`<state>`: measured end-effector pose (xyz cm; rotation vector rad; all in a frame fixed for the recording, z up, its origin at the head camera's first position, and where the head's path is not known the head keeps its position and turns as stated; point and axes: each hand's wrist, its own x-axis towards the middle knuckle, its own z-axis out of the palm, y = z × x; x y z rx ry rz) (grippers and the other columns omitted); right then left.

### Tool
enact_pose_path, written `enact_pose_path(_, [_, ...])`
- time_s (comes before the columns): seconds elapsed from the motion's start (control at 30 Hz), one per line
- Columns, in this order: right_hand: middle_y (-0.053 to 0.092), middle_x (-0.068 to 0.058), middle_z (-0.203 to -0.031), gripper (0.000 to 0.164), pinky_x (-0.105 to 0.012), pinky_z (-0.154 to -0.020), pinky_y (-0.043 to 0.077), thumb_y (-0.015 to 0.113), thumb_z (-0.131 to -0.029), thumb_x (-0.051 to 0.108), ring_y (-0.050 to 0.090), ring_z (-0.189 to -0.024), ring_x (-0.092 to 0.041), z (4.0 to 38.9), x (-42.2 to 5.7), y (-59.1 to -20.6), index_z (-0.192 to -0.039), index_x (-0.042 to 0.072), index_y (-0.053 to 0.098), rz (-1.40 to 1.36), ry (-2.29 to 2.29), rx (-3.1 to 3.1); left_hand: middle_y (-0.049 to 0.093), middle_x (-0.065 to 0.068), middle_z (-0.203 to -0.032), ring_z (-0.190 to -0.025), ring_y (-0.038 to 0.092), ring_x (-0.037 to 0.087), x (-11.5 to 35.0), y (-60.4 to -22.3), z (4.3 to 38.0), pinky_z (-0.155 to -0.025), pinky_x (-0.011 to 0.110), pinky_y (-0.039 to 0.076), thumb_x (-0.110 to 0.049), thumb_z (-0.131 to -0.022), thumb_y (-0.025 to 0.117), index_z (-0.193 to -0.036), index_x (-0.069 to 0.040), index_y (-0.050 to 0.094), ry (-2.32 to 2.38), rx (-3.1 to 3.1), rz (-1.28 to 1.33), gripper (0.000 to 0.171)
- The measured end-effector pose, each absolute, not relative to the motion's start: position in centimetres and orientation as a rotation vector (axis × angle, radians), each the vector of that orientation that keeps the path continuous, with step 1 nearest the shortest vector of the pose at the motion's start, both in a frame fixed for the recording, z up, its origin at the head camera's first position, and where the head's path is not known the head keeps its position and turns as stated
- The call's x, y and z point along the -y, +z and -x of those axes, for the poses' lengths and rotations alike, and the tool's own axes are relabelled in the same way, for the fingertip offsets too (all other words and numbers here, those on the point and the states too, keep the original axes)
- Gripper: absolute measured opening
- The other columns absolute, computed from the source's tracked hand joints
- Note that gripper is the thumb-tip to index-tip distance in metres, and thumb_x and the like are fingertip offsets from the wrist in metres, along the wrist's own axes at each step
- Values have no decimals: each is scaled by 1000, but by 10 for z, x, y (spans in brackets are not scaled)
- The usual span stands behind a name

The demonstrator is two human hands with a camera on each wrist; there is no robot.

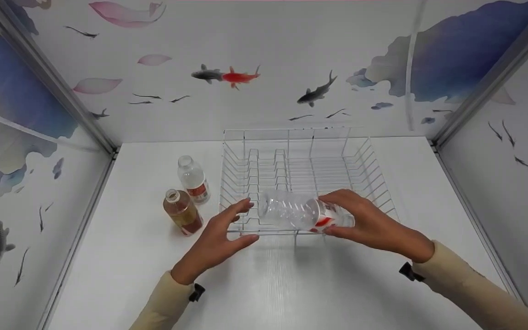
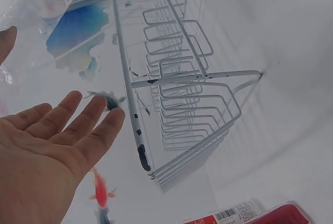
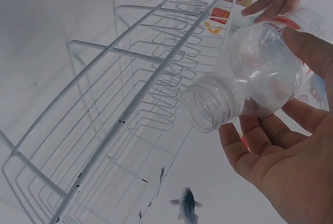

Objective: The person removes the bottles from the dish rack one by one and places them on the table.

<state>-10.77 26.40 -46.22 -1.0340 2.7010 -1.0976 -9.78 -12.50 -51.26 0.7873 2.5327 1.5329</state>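
My right hand (image 1: 369, 222) grips a clear plastic bottle (image 1: 291, 211) near its neck end, thumb on one side and fingers on the other. The bottle lies sideways in the air over the front of a white wire dish rack (image 1: 300, 169), its base pointing left and its uncapped mouth (image 3: 205, 104) toward my right palm. A white and red label wraps it. Just left of the bottle's base, my left hand (image 1: 220, 236) is spread with nothing in it, thumb and fingers apart. In the left wrist view its fingers (image 2: 96, 130) stand beside the rack's rim.
Left of the rack, two uncapped bottles stand upright on the white table (image 1: 264, 284): a clear one (image 1: 194, 178) with a red label and a brown one (image 1: 183, 213). Painted walls (image 1: 268, 46) enclose the table at the back and both sides.
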Motion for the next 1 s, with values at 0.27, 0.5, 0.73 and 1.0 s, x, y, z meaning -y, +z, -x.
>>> enact_pose_path(0.27, [62, -2, -149, 68, -46, -107, 61, 93, -92, 18, 59, -135, -23, 104, -262, -463, -152, 13, 63, 1064, -1036, -2717, 59, 7, -161, -149, 56, 27, 120, -511, 97, -119, 51, 52, -34, -98, 87, -168, -11, 44, 1505, -2507, -815, 86])
enact_pose_path(0.5, [61, -2, -149, 68, -44, -108, 59, 93, -92, 20, 59, -136, -24, 101, -262, -465, -153, 13, 63, 1120, -999, -2745, 55, 11, -164, -148, 56, 28, 116, -508, 95, -117, 53, 53, -36, -97, 88, -168, -8, 43, 1490, -2458, -872, 89])
enact_pose_path(0.73, [61, -3, -149, 68, -45, -109, 59, 93, -92, 19, 58, -136, -24, 99, -260, -463, -152, 12, 64, 1157, -980, -2754, 57, 11, -162, -147, 56, 36, 112, -508, 95, -116, 52, 54, -36, -96, 89, -169, -9, 40, 1490, -2437, -908, 92])
enact_pose_path(1.0, [61, -2, -146, 69, -44, -107, 59, 93, -92, 19, 58, -133, -22, 98, -258, -463, -153, 14, 63, 1184, -953, -2734, 60, 10, -158, -140, 62, 31, 109, -509, 97, -114, 55, 56, -36, -95, 90, -169, -12, 40, 1504, -2418, -931, 92])
